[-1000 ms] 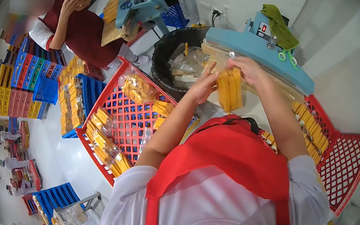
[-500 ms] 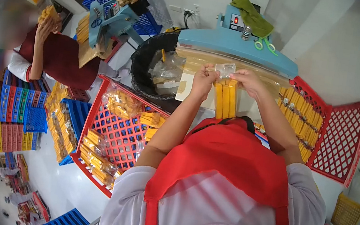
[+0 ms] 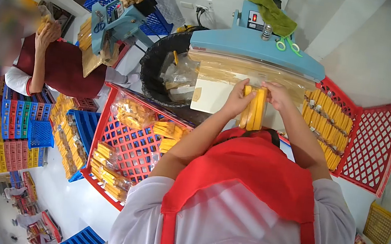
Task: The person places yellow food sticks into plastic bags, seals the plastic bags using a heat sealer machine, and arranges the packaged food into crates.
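Observation:
A clear bag of long yellow sticks (image 3: 255,111) hangs upright between my two hands, in front of the blue sealing machine (image 3: 260,51). My left hand (image 3: 240,98) is closed on the bag's upper left side, its thumb against the sticks. At the upper right, my right hand (image 3: 277,94) pinches the same bag. The bag's top end points to the sealer's tan-covered front edge (image 3: 248,68), over a cream board (image 3: 210,86). A green cloth (image 3: 273,15) and green-handled scissors (image 3: 287,46) rest on the sealer.
A black-lined bin (image 3: 156,61) stands left of the sealer. Red crates with bagged yellow sticks are at left (image 3: 126,137) and right (image 3: 369,146). A person in a dark red apron (image 3: 63,66) holds a bag beside another blue sealer (image 3: 124,27).
The bag was tilted, then its clear top was stretched between both hands. Now my hands sit lower around the sticks. The view has shifted, moving the sealer leftward.

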`<state>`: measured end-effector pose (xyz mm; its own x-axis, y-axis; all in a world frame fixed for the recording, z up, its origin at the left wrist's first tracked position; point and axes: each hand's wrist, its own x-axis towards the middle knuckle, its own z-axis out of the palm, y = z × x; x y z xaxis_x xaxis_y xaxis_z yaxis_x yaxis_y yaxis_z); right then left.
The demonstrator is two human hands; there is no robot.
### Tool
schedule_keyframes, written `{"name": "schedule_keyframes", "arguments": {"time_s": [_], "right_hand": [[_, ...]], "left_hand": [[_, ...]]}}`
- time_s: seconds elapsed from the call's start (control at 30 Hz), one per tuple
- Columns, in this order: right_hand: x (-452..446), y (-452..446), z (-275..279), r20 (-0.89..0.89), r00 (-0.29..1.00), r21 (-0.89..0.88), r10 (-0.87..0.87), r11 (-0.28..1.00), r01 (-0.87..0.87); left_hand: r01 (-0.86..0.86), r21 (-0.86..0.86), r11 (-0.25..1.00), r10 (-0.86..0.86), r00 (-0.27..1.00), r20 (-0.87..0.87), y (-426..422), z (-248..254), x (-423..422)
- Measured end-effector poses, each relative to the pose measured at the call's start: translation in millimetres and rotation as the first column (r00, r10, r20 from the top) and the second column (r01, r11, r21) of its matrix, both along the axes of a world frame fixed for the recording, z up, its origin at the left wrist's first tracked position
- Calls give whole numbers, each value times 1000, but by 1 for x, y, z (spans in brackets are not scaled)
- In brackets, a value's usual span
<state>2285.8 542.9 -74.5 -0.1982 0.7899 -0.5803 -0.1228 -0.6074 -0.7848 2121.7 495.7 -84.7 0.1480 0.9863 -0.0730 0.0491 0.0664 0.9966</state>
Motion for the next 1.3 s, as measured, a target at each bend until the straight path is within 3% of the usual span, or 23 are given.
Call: {"name": "schedule_keyframes", "arguments": {"time_s": [0.07, 0.1, 0.17, 0.23, 0.3, 0.33, 0.4, 0.43, 0.47, 0.57, 0.63, 0.67, 0.73, 0.77, 0.83, 1.0, 1.07, 1.13, 1.3], "right_hand": [[-9, 10, -3, -20, 999, -92, -28, 995, 26], [-17, 16, -5, -19, 999, -95, -35, 995, 33], [-40, 32, -8, -77, 995, -180, -69, 982, 54], [-67, 41, -8, -136, 980, -133, -148, 983, 130], [-90, 42, -5, -195, 957, -98, -214, 975, 198], [-100, 36, -2, -149, 982, -49, -116, 993, 110], [-116, 19, -3, -96, 995, -23, -16, 1000, 14], [-123, 10, -5, -90, 995, 107, -53, 992, 63], [-128, 4, -6, -88, 992, 237, -91, 965, 109], [-140, 3, -5, -119, 983, 243, -143, 955, 169], [-145, 3, -4, -134, 980, 231, -149, 957, 177], [-148, 4, -4, -152, 975, 227, -160, 955, 192], [-155, 6, -2, -181, 970, 221, -163, 954, 202], [-159, 5, -2, -209, 964, 215, -165, 954, 210], [-167, 5, 0, -169, 973, 222, -155, 956, 191], [-173, 9, -8, -62, 991, 257, -116, 958, 128], [-170, 8, -9, -86, 991, 259, -100, 959, 119], [-168, 5, -7, -244, 966, 253, -84, 956, 147], [-170, 3, -2, -188, 980, 259, -66, 959, 114]], "left_hand": [[-99, -11, 995, 99, 995, 7, 4, -8, 0], [-79, -153, 985, 103, 982, 156, 8, 5, -5], [-69, -179, 981, 106, 973, 204, 25, 6, -26], [-64, -205, 977, 116, 961, 251, 48, 7, -50], [-216, -142, 966, 239, 957, 165, 67, 7, -76], [-221, -146, 964, 244, 956, 163, 73, 7, -86], [-246, 68, 967, 254, 957, -143, 77, 6, -100], [-253, 131, 959, 279, 926, -254, 78, 6, -103], [-257, 117, 959, 279, 926, -255, 78, 4, -104], [-295, 88, 951, 307, 926, -218, 71, 11, -112], [-299, -134, 945, 295, 954, -50, 47, 33, -123], [-302, -137, 943, 298, 953, -50, 31, 34, -129], [-155, -302, 941, 185, 980, 71, 3, 28, -139], [-160, -309, 938, 190, 979, 72, -2, 21, -142], [-4, -149, 989, 38, 973, 228, -9, 6, -148], [-77, -175, 982, 112, 973, 202, -6, 14, -151], [-116, -188, 975, 151, 972, 180, -8, 10, -149], [-152, -134, 979, 162, 984, 69, -8, 5, -148], [-300, -100, 949, 308, 948, 83, -25, -6, -152]]}}
